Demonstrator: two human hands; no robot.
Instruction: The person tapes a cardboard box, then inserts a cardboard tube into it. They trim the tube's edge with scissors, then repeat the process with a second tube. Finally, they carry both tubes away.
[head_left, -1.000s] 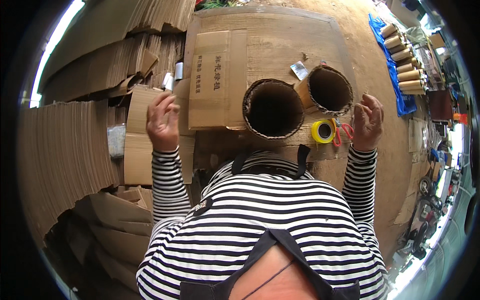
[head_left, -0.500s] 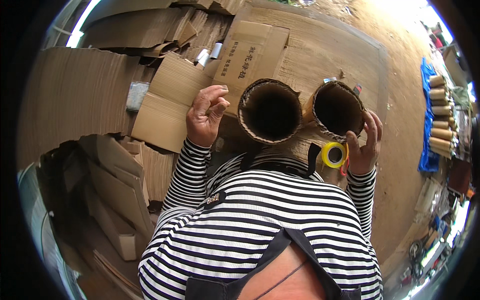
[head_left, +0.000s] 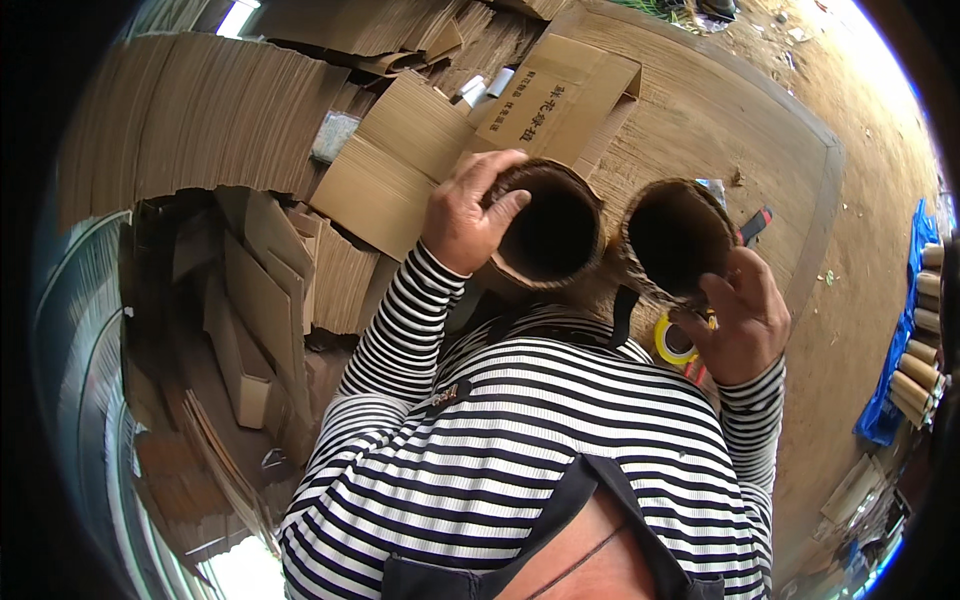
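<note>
Two round corrugated cardboard tubes stand upright side by side before me, their dark open ends facing up. My left hand (head_left: 470,208) is closed on the rim of the left cardboard tube (head_left: 572,200), thumb at the inner edge and fingers along the outside. On the right, my right hand (head_left: 742,312) grips the near right rim of the other cardboard tube (head_left: 632,250), fingertips curled over the edge. A yellow tape roll (head_left: 661,338) lies just below that hand, partly covered by the thumb. Something thin and red (head_left: 700,374) shows next to the roll.
A flat printed cardboard box (head_left: 560,100) lies on the wooden board (head_left: 720,110) behind the tubes. Beside the right tube is a red and black cutter (head_left: 757,225). Stacked cardboard sheets (head_left: 215,115) fill the left. Cardboard rolls (head_left: 915,375) lie on blue sheeting at far right.
My left hand has moved from the air onto the left tube's rim. My right hand has shifted along the right tube's rim toward me, now partly over the tape. The whole view has shifted.
</note>
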